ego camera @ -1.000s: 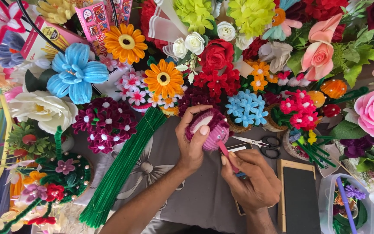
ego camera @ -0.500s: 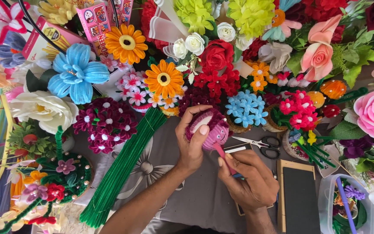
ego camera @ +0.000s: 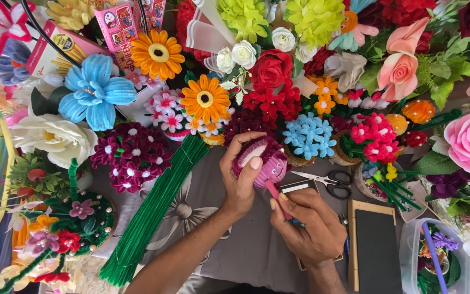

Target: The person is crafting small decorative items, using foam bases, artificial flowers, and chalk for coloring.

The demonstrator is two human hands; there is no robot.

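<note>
Two hands meet over one small craft piece at the middle of your worktop (ego camera: 235, 256). Your left hand (ego camera: 241, 182) cups a rounded pink and maroon chenille ball (ego camera: 265, 160), fingers curled over its top and thumb pressed on its front. Since a second ago your right hand (ego camera: 314, 231) has slid in closer under the ball, its fingers pinched shut on a pink chenille stem (ego camera: 276, 197) that now runs straight up to the ball's lower edge; the stem looks to be going onto the ball, though the join itself is hidden.

Black-handled scissors (ego camera: 327, 182) lie just right of the ball, untouched. A long bundle of green chenille stems (ego camera: 153, 207) slants across the grey cloth to your left. At lower right, a clear plastic tub (ego camera: 412, 256) holds a purple stem and small flower parts, too jumbled to sort out. Beside the scissors, a small pot (ego camera: 366, 188) holds short green stems and a yellow bloom. Finished chenille flowers crowd the rest.
</note>
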